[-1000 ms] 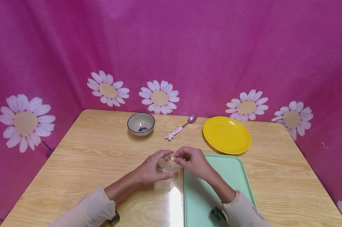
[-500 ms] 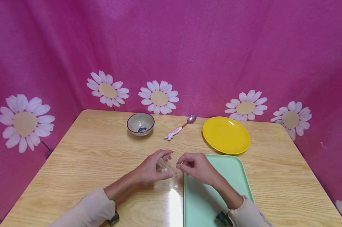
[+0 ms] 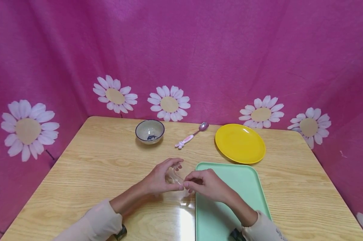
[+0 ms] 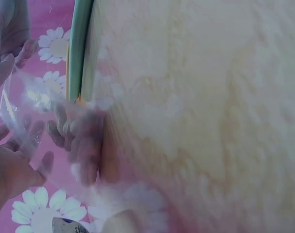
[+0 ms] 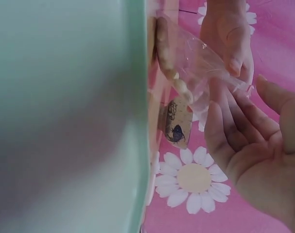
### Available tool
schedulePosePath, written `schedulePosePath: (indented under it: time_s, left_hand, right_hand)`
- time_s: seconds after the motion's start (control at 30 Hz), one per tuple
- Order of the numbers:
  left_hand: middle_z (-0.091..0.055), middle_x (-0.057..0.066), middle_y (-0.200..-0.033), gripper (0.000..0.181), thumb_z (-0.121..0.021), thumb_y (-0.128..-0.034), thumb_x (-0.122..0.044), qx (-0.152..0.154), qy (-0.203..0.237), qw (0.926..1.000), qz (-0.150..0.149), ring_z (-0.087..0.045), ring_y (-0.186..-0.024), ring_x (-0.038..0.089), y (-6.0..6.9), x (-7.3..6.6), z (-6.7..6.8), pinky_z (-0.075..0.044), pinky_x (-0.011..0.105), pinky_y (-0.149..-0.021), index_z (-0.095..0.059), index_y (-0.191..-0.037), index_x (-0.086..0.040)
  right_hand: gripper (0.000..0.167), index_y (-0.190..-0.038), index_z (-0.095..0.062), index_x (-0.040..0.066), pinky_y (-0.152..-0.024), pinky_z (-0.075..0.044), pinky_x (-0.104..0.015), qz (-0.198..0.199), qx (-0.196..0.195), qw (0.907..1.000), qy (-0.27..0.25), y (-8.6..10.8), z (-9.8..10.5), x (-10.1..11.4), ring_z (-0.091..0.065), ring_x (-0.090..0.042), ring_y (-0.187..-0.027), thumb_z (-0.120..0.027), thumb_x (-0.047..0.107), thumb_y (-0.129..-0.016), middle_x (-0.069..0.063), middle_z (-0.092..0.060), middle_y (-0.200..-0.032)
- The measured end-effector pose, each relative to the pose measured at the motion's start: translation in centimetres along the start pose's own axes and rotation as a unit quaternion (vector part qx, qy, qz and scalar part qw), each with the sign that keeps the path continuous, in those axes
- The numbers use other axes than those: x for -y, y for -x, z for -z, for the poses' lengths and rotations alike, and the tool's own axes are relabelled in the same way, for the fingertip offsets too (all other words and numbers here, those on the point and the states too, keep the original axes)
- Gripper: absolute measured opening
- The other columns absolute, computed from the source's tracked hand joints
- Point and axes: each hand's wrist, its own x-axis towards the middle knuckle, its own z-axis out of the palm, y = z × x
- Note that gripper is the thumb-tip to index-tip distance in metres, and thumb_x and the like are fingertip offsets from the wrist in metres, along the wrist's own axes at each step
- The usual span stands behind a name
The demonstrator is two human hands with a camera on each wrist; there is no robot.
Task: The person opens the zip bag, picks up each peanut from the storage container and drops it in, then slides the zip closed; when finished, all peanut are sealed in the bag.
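Observation:
A clear plastic bag (image 3: 176,176) hangs between my two hands above the table. My left hand (image 3: 159,177) holds it from the left, thumb below and fingers above in a wide curve. Close to the left thumb, my right hand (image 3: 209,183) pinches the near edge of the bag with thumb and fingertips. Through the film of the bag (image 5: 196,53), the right wrist view shows pale knobbly pieces (image 5: 165,60), too blurred to name. In the left wrist view the bag (image 4: 35,94) stretches between the hands.
A pale green tray (image 3: 237,177) lies under the right forearm. Behind it is a yellow plate (image 3: 240,144). A spoon with a pink rabbit handle (image 3: 188,138) and a blue-rimmed bowl (image 3: 149,132) stand farther back on the wooden table (image 3: 103,160), against a magenta cloth.
My right hand has let go of the bag's upper side, where a small pale lump showed, pulled back right, then come down to pinch the lower edge. The left hand stays nearly still.

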Motion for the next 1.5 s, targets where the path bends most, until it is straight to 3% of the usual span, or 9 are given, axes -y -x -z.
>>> schedulePosePath:
  time_s: [0.2,0.37,0.47,0.67,0.93,1.17,1.33,1.5]
  left_hand:
    - [-0.057,-0.001,-0.124,0.076,-0.080,-0.0743,-0.036,-0.036,0.004,0.9993,0.012,-0.051,-0.117,0.016,0.4,-0.2,0.7,-0.039,0.048,-0.103,-0.043,-0.139,-0.021]
    - [-0.062,-0.004,-0.104,0.044,-0.064,-0.0907,-0.026,-0.077,0.000,0.9968,-0.020,-0.057,-0.103,0.013,0.5,-0.1,0.9,-0.044,0.046,-0.096,-0.052,-0.131,-0.014]
    - [-0.066,-0.004,-0.098,0.027,-0.058,-0.0947,-0.023,-0.108,0.003,0.9935,-0.034,-0.060,-0.098,0.011,0.7,-0.2,1.0,-0.047,0.044,-0.093,-0.060,-0.119,-0.013]
    - [-0.069,-0.008,-0.091,0.009,-0.061,-0.0923,-0.021,-0.160,0.013,0.9857,-0.052,-0.062,-0.087,0.005,1.2,-0.5,1.5,-0.052,0.036,-0.085,-0.069,-0.094,-0.018]
    - [-0.069,-0.008,-0.085,0.008,-0.067,-0.0880,-0.021,-0.227,0.003,0.9722,-0.057,-0.060,-0.080,0.005,1.5,-1.2,2.6,-0.052,0.022,-0.074,-0.073,-0.092,-0.017]
    - [-0.067,-0.003,-0.085,0.010,-0.066,-0.0892,-0.021,-0.226,0.023,0.9730,-0.038,-0.058,-0.081,0.006,1.5,-0.8,2.3,-0.051,0.036,-0.078,-0.070,-0.096,-0.015]
    - [-0.068,-0.004,-0.087,0.008,-0.067,-0.0885,-0.022,-0.227,0.033,0.9730,-0.023,-0.058,-0.083,0.006,1.3,-0.5,2.2,-0.051,0.038,-0.080,-0.070,-0.092,-0.016]
    - [-0.067,-0.003,-0.089,0.010,-0.065,-0.0894,-0.024,-0.217,0.044,0.9750,0.020,-0.058,-0.084,0.011,1.2,-0.6,2.3,-0.050,0.036,-0.081,-0.069,-0.093,-0.015]
  right_hand:
    - [0.017,-0.091,-0.071,0.018,-0.071,-0.052,-0.019,0.023,-0.049,0.9976,0.042,0.3,0.7,0.3,-0.059,-0.001,-0.074,-0.066,0.033,-0.088,0.009,-0.068,-0.081]
    - [0.008,-0.083,-0.070,0.019,-0.068,-0.053,-0.020,0.053,-0.084,0.9931,0.061,0.3,1.3,0.3,-0.059,0.000,-0.070,-0.073,0.026,-0.083,0.010,-0.067,-0.076]
    - [0.005,-0.081,-0.070,0.019,-0.067,-0.053,-0.021,0.055,-0.095,0.9915,0.071,0.3,1.6,0.5,-0.058,0.001,-0.069,-0.074,0.022,-0.082,0.010,-0.067,-0.075]
    - [0.006,-0.083,-0.070,0.022,-0.070,-0.053,-0.024,0.040,-0.129,0.9868,0.089,0.3,2.1,0.7,-0.057,-0.002,-0.073,-0.075,0.020,-0.081,0.012,-0.065,-0.077]
    - [0.008,-0.085,-0.071,0.020,-0.070,-0.054,-0.030,0.038,-0.201,0.9778,0.044,-0.1,2.2,0.8,-0.057,-0.006,-0.074,-0.076,0.018,-0.079,0.010,-0.067,-0.076]
    - [0.020,-0.099,-0.069,0.014,-0.074,-0.055,-0.036,0.040,-0.220,0.9746,0.007,-1.2,1.6,0.4,-0.062,-0.006,-0.075,-0.076,0.015,-0.079,0.004,-0.071,-0.080]
    - [0.026,-0.105,-0.072,0.009,-0.071,-0.054,-0.028,-0.020,-0.193,0.9796,-0.052,-1.5,1.9,0.2,-0.061,-0.013,-0.077,-0.075,0.017,-0.081,-0.003,-0.073,-0.086]
    - [0.018,-0.098,-0.074,0.009,-0.065,-0.049,-0.021,-0.078,-0.174,0.9745,-0.118,-1.5,2.2,-0.2,-0.056,-0.018,-0.075,-0.073,0.019,-0.083,-0.007,-0.071,-0.090]
